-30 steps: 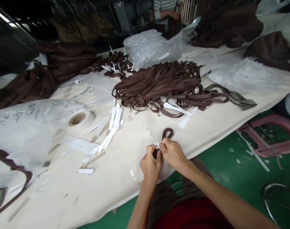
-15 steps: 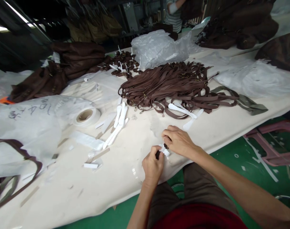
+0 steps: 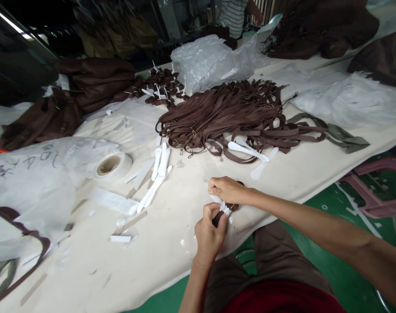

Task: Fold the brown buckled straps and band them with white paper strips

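Near the table's front edge, a small coiled brown strap (image 3: 232, 207) is wrapped by a white notched plastic strip (image 3: 215, 198). My left hand (image 3: 208, 230) pinches the coil from its left side, thumb and fingers closed on it. Just above, my right hand (image 3: 227, 190) is closed on the upper end of the white strip, hiding that end. Part of the coil is covered by both hands. More white notched strips (image 3: 154, 188) lie in a loose group to the left, and others (image 3: 246, 150) rest by the strap pile.
A large pile of brown straps (image 3: 217, 113) lies ahead, with clear plastic bags (image 3: 211, 61) behind it. To the left are a roll of white tape (image 3: 114, 167) and a marked plastic bag (image 3: 31, 169). A pink stool (image 3: 374, 187) stands on the right. A person in stripes (image 3: 233, 17) is beyond.
My right hand has moved left over the coil and now grips the white strip's end. More of the brown coil shows. The view has shifted slightly.
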Motion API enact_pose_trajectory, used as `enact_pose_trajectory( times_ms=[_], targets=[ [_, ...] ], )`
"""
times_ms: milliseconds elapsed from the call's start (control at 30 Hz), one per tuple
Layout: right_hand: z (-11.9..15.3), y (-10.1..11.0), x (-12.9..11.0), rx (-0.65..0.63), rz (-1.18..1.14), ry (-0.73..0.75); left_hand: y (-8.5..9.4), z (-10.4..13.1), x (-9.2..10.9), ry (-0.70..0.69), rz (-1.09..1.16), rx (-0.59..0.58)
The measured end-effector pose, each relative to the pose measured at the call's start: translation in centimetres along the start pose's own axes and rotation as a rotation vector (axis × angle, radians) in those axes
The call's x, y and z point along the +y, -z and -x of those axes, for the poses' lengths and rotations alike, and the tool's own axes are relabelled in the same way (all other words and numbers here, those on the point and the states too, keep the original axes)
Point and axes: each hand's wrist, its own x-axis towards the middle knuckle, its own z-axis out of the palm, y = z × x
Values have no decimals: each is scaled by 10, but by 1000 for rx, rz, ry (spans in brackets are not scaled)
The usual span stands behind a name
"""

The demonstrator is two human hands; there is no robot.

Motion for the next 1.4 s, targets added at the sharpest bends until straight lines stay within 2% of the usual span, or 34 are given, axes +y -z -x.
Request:
enact_pose_trajectory(
  times_ms=[100, 233, 433, 600, 700, 800, 833, 933, 1000, 1067, 1167, 1200, 1267, 1333, 1400],
  targets=[
    [-6, -2, 3, -73, -73, -34, 5, -1, 2, -58, -1, -65],
    [-8, -12, 13, -36, -95, -27, 8, 0, 4, -68, -11, -78],
    [-15, -35, 25, 146, -103, -49, 4, 1, 4, -159, 51, -25],
    [-21, -46, 31, 271, -126, -100, -3, 2, -4, -214, 21, 20],
    [-23, -48, 32, 276, -197, -103, -8, 0, -8, -191, 18, 49],
    [-24, -45, 27, 210, -399, -128, -10, -2, -6, -142, 53, 47],
    [-23, -41, 25, 224, -480, -129, -8, -1, -5, -124, 76, 29],
    [-5, -25, 24, 416, -619, -61, 1, 9, -7, -28, 173, -23],
    [19, -13, 32, 522, -630, -36, 11, 18, -14, 74, 258, -12],
    [47, -5, 48, 529, -639, -88, 24, 22, -22, 174, 350, 25],
    [86, -2, 77, 495, -674, -229, 58, -1, -17, 271, 430, 90],
    [96, -4, 83, 504, -686, -264, 74, -17, -7, 274, 424, 119],
    [110, -7, 88, 545, -713, -300, 112, -59, 28, 198, 371, 176],
    [118, -7, 82, 571, -721, -293, 151, -106, 75, 43, 353, 259],
    [122, -4, 73, 560, -704, -255, 182, -144, 121, -44, 407, 285]
  ],
)
